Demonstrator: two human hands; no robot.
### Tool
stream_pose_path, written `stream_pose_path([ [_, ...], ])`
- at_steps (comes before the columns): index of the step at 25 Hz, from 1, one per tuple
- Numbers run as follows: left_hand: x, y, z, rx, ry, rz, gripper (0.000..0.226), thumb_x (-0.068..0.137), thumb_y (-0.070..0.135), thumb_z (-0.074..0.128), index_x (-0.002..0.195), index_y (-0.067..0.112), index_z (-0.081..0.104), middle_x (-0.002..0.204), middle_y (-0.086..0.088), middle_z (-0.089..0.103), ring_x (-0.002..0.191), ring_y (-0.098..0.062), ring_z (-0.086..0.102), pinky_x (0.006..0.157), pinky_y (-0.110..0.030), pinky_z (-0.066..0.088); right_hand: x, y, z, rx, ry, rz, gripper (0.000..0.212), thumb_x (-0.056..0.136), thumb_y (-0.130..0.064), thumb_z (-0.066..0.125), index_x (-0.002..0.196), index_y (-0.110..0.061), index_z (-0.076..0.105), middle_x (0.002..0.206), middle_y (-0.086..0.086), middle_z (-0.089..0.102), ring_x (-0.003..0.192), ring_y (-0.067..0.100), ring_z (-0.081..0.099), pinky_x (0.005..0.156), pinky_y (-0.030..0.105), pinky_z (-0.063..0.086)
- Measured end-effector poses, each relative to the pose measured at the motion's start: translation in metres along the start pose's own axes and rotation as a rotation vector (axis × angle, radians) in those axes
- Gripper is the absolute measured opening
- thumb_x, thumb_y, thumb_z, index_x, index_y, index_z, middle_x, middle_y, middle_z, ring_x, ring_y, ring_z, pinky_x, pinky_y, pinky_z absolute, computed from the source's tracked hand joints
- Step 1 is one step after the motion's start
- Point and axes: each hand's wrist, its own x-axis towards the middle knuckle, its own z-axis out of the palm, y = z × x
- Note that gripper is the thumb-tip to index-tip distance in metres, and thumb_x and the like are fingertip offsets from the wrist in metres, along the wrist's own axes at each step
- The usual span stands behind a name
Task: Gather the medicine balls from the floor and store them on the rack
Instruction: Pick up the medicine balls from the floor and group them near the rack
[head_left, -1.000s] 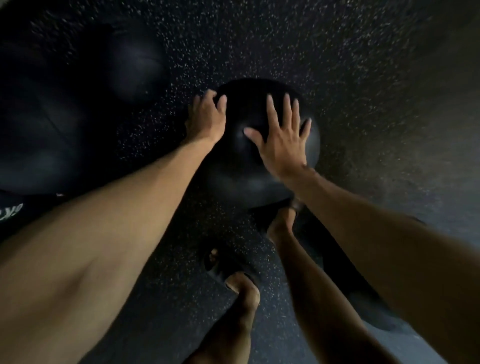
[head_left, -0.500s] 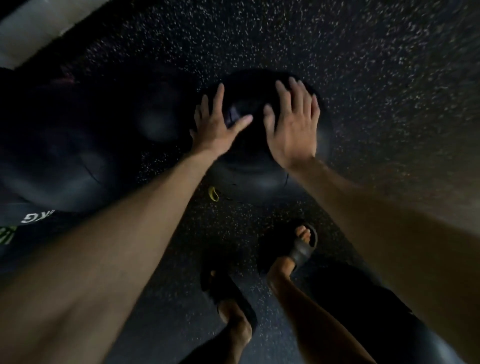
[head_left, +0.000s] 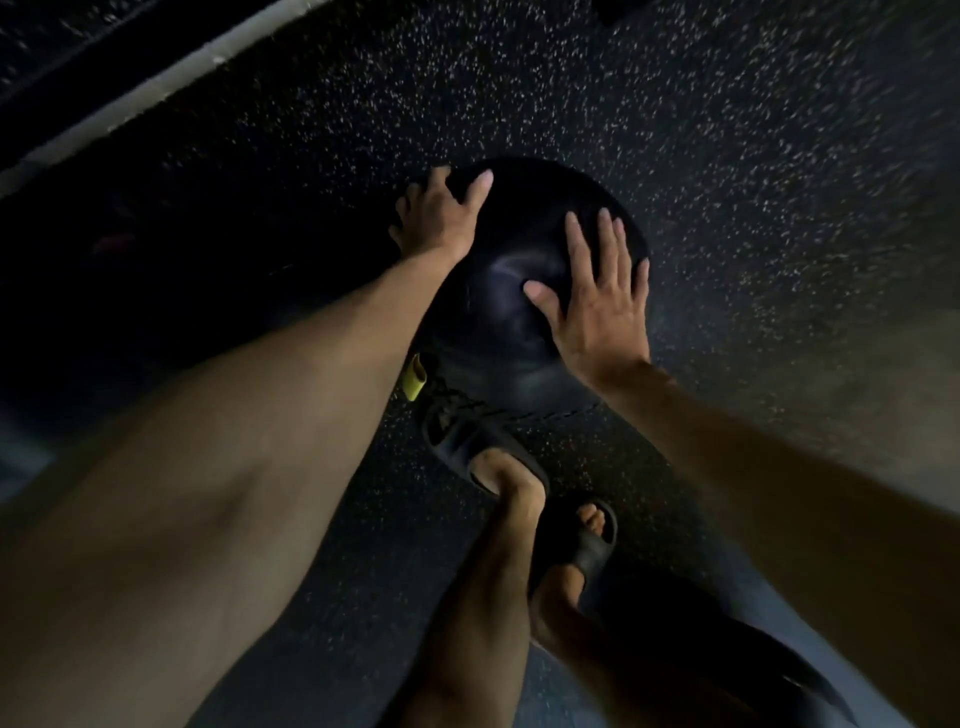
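Black, round, leather-like medicine ball (head_left: 524, 291) sits between both hands, low over the dark speckled rubber floor (head_left: 727, 130); contact with the floor cannot be confirmed. Left hand (head_left: 441, 218) cups the far-left side, fingers spread. Right hand (head_left: 597, 306) lies flat and wide on the near-right side. Opposed palms suggest squeezing for a lift. Rack is not in view. Sandalled feet (head_left: 483, 457) stand just beside the ball.
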Motion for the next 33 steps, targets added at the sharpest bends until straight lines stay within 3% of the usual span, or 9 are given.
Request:
stream_pose_path([
  [3, 0.009, 0.004, -0.001, 0.01, 0.082, 0.102, 0.058, 0.102, 0.057, 0.029, 0.148, 0.024, 0.042, 0.15, -0.008, 0.043, 0.139, -0.029, 0.037, 0.114, -0.046, 0.027, 0.034, 0.002, -0.023, 0.022, -0.082, 0.062, 0.081, 0.098, -0.072, 0.026, 0.163, -0.03, 0.003, 0.171, 0.009, 0.001, 0.157, 0.026, -0.002, 0.124, 0.061, 0.009],
  [7, -0.001, -0.015, 0.002, -0.055, 0.246, 0.184, 0.078, 0.092, 0.063, 0.013, 0.148, 0.02, 0.046, 0.15, -0.01, 0.045, 0.138, -0.029, 0.04, 0.114, -0.046, 0.032, 0.077, -0.01, -0.039, 0.0, -0.202, 0.105, 0.08, 0.098, -0.073, 0.023, 0.162, -0.032, -0.001, 0.171, 0.008, 0.0, 0.157, 0.026, -0.002, 0.123, 0.061, 0.008],
  [12, -0.022, -0.006, -0.009, 0.062, 0.184, 0.181, 0.085, 0.091, 0.076, 0.033, 0.159, 0.026, 0.02, 0.165, -0.014, 0.016, 0.152, -0.033, 0.015, 0.121, -0.054, 0.018, 0.152, -0.031, -0.059, -0.025, -0.299, 0.165, 0.08, 0.099, -0.071, 0.024, 0.163, -0.029, 0.001, 0.17, 0.011, 0.005, 0.156, 0.032, 0.007, 0.12, 0.065, 0.015],
  [17, -0.024, 0.0, -0.012, 0.102, 0.225, 0.117, 0.089, 0.086, 0.082, 0.036, 0.159, 0.035, 0.016, 0.167, -0.01, 0.012, 0.153, -0.03, 0.01, 0.115, -0.063, 0.023, 0.191, -0.047, -0.066, 0.048, -0.316, 0.213, 0.079, 0.099, -0.071, 0.026, 0.162, -0.026, 0.012, 0.167, 0.015, 0.016, 0.154, 0.035, 0.014, 0.118, 0.066, 0.015],
  [22, 0.009, 0.01, -0.04, 0.069, 0.086, -0.036, 0.083, 0.089, 0.079, 0.037, 0.158, 0.044, 0.006, 0.168, -0.008, -0.001, 0.153, -0.036, -0.002, 0.117, -0.067, 0.01, 0.14, -0.028, -0.064, 0.08, -0.061, -0.143, 0.071, 0.103, -0.062, 0.032, 0.161, -0.022, 0.021, 0.167, 0.015, 0.017, 0.155, 0.032, 0.012, 0.124, 0.058, 0.012],
  [25, 0.032, 0.013, -0.065, -0.016, 0.048, -0.143, 0.086, 0.086, 0.08, 0.043, 0.157, 0.043, 0.013, 0.168, -0.01, 0.001, 0.152, -0.039, 0.002, 0.115, -0.067, 0.013, 0.126, -0.017, -0.061, 0.022, -0.037, -0.319, 0.08, 0.1, -0.067, 0.039, 0.162, -0.022, 0.018, 0.169, 0.015, 0.01, 0.157, 0.028, 0.003, 0.126, 0.055, 0.006],
  [29, 0.028, 0.021, -0.061, -0.116, 0.347, -0.164, 0.076, 0.092, 0.071, 0.044, 0.152, 0.025, 0.035, 0.162, -0.012, 0.024, 0.146, -0.033, 0.026, 0.11, -0.061, 0.032, 0.15, -0.036, -0.066, -0.015, -0.074, -0.278, 0.08, 0.099, -0.071, 0.034, 0.162, -0.026, 0.015, 0.169, 0.013, 0.008, 0.157, 0.027, 0.002, 0.125, 0.057, 0.006],
  [31, 0.005, 0.022, -0.044, -0.11, 0.461, -0.09, 0.076, 0.094, 0.068, 0.043, 0.152, 0.02, 0.035, 0.16, -0.012, 0.027, 0.146, -0.03, 0.028, 0.11, -0.055, 0.035, 0.165, -0.044, -0.071, 0.004, -0.098, -0.232, 0.079, 0.099, -0.07, 0.035, 0.162, -0.028, 0.013, 0.17, 0.011, 0.006, 0.157, 0.026, 0.0, 0.125, 0.058, 0.005],
  [33, -0.018, 0.017, -0.026, -0.081, 0.447, -0.012, 0.083, 0.093, 0.07, 0.043, 0.157, 0.02, 0.026, 0.164, -0.012, 0.02, 0.15, -0.029, 0.021, 0.115, -0.053, 0.032, 0.183, -0.052, -0.079, 0.023, -0.144, -0.172, 0.078, 0.099, -0.07, 0.033, 0.163, -0.031, 0.01, 0.171, 0.008, 0.003, 0.157, 0.025, -0.003, 0.125, 0.058, 0.003],
])
